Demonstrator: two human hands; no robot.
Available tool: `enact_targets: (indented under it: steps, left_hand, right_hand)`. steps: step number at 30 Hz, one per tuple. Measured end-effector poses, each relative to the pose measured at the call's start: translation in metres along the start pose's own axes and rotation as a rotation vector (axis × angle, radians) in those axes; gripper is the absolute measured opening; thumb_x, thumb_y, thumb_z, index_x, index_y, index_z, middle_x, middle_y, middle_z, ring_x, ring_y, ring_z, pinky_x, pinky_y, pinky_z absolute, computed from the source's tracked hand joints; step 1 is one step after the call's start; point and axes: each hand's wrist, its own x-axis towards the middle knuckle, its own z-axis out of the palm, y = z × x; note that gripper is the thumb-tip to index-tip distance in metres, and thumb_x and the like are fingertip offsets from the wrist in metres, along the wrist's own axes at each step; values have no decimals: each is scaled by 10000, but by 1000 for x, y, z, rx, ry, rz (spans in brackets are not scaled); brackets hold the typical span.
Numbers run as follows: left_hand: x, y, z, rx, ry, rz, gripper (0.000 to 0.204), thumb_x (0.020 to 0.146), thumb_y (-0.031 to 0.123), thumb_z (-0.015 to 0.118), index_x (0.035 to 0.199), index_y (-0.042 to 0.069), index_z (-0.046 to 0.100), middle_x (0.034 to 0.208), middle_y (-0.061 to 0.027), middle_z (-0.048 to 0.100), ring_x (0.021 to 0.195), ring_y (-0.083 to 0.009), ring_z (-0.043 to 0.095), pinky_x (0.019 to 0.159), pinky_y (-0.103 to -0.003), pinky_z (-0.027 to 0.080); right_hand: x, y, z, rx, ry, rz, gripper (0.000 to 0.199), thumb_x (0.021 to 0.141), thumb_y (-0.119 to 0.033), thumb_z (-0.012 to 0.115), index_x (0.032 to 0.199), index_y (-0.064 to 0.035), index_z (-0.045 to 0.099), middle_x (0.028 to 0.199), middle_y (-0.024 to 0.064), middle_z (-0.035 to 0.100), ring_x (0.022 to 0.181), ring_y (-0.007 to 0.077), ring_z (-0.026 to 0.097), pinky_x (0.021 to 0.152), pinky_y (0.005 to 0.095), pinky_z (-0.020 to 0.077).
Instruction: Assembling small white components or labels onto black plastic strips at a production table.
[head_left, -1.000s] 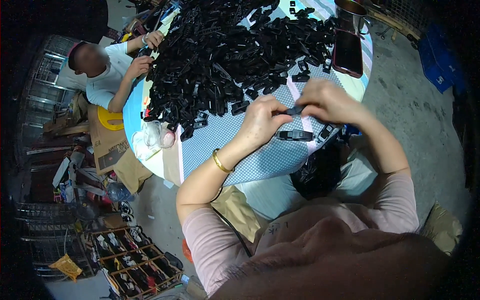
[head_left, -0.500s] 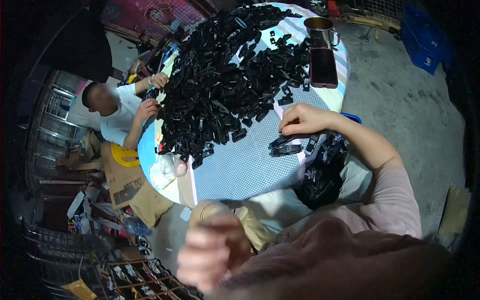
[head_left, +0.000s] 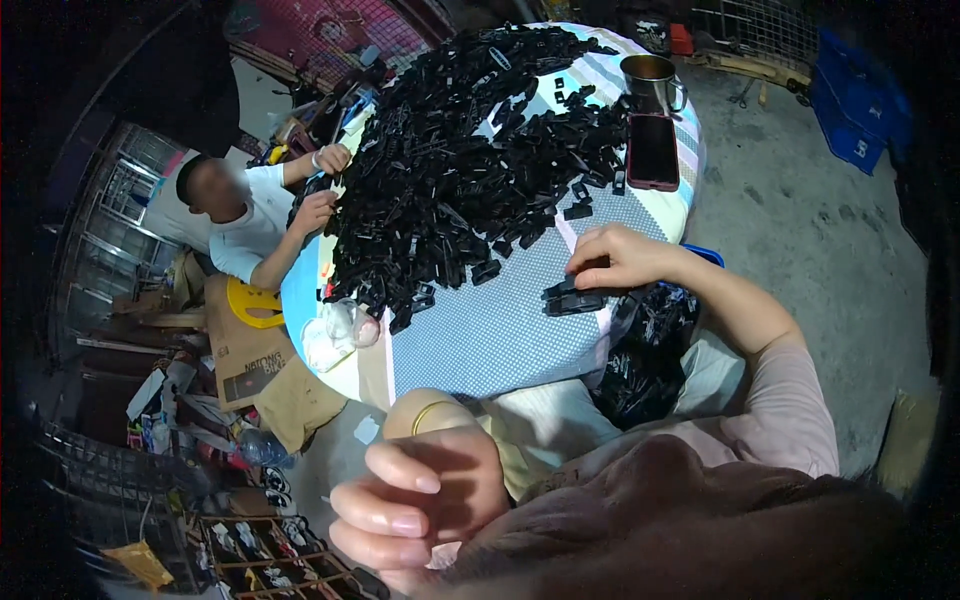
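At the near right of the round table, my right hand point(head_left: 625, 257) is closed, thumb and fingers pinched on a small black plastic piece point(head_left: 572, 298). More such pieces lie right by it, and the fingertips partly hide them. My left hand point(head_left: 440, 485) is raised close in front of me, off the table. Its fingers curl loosely, the palm shows in part, and I see nothing in it. A gold bangle point(head_left: 428, 411) circles that wrist. A big pile of black plastic pieces point(head_left: 440, 180) spreads over the far and middle tabletop.
A metal mug point(head_left: 652, 85) and a phone point(head_left: 652, 152) stand on the right side of the patterned tablecloth point(head_left: 480, 350). Clear plastic point(head_left: 345, 325) lies at the left edge. Across the pile, another person point(head_left: 245, 215) handles pieces. A black bag point(head_left: 645, 360) hangs below the table edge.
My left hand, blurred by motion before, is now sharp, with its fingers loosely curled. My right fingers have settled lower onto the black pieces. The view has shifted slightly.
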Motion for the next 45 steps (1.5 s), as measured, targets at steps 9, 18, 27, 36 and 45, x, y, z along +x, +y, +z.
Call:
enact_targets:
  steps: [9,18,27,36,45]
  left_hand:
    - [4,-7,0,-27,112,62,211,788,153,649,956,88,538,832,-39,386,865,-166,384,723,-332,309]
    - [-14,-15,-6,-37,122,16,196,839,147,581,926,22,458,878,-39,365,883,-152,381,757,-323,295]
    - [-30,1,-22,212,-79,-123,122,897,83,533,877,13,435,893,-28,394,910,-80,378,889,-309,311]
    - [-82,-181,-83,1009,-777,-473,358,787,108,666,1129,23,605,1149,-109,572,1137,-336,459,952,-452,387]
    - [-121,-230,-124,1047,-971,-736,339,750,89,732,1063,54,609,993,-127,624,943,-315,580,818,-433,451]
  right_hand:
    - [7,-20,13,-33,-160,-223,357,758,-251,768,1047,-55,694,1107,87,631,1043,261,569,917,381,446]
    - [2,-21,-12,309,-391,8,266,809,-212,762,969,-11,696,1017,88,670,843,172,628,706,287,498]
    - [16,29,-1,-630,347,89,337,828,-194,672,1121,-30,631,1108,105,614,1046,288,533,875,385,465]
    - [12,20,4,-456,341,22,279,789,-144,703,1044,-39,661,1024,105,629,968,300,579,853,387,474]
    - [7,14,-4,-450,184,132,197,889,-160,588,1042,-59,660,970,125,642,950,294,598,824,392,477]
